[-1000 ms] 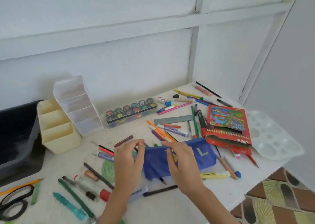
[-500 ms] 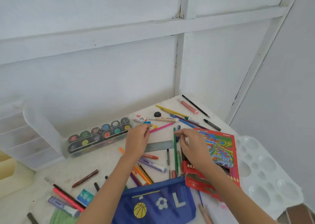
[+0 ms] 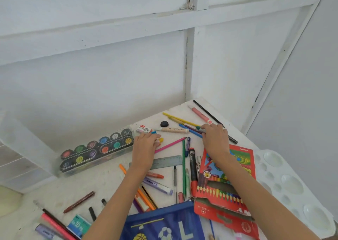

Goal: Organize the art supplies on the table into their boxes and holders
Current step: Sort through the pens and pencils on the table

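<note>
Pens, pencils and markers lie scattered over the white table (image 3: 109, 183). My left hand (image 3: 146, 145) lies near the paint set, its fingertips curled over a small yellow piece (image 3: 161, 140) and a small blue piece (image 3: 154, 132). My right hand (image 3: 215, 139) reaches to the far side and grips a grey-green pen (image 3: 200, 129) among the blue and yellow pencils (image 3: 190, 130). The red coloured-pencil box (image 3: 225, 199) lies open under my right forearm. A blue pencil case (image 3: 164, 225) sits at the near edge.
A clear box of paint pots (image 3: 97, 148) stands left of my left hand, with a clear drawer organiser (image 3: 20, 148) beyond it. A white palette (image 3: 292, 185) lies at the right edge. A steel ruler (image 3: 166, 162), a black eraser (image 3: 164, 124) and a cream marker (image 3: 173, 129) lie nearby.
Both hands left the blue pencil case and reached to the far side of the table. The right hand moved further right onto the pens; the left hand settled by the small pieces.
</note>
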`<move>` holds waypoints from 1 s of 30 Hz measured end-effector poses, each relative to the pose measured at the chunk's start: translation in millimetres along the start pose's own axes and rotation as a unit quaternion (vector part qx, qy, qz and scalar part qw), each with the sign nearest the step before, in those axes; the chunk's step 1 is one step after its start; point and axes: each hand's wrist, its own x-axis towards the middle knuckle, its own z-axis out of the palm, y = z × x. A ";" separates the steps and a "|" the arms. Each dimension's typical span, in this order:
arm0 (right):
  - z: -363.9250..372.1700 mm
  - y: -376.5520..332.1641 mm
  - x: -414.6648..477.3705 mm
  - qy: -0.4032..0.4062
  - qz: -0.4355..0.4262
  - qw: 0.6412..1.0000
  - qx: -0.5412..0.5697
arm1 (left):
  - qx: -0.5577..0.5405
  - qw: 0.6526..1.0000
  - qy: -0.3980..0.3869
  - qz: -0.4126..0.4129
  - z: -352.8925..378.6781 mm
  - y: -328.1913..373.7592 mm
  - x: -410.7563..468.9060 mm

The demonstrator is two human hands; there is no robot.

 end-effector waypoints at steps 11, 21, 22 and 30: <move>-4.8 -7.6 -3.1 0.061 -0.035 0.969 0.235 | -0.370 0.908 0.091 -0.174 -35.7 37.4 -21.9; -32.9 -74.5 -77.5 -0.001 -0.001 0.864 0.503 | -0.531 0.809 0.073 -0.243 -88.2 33.2 -93.8; -34.5 -80.8 -87.3 -0.008 -0.002 0.858 0.513 | -0.541 0.801 0.079 -0.244 -95.7 30.8 -102.8; -33.3 -137.8 -172.3 -0.058 0.003 0.810 0.583 | -0.509 0.796 0.206 -0.253 -151.3 -7.3 -192.3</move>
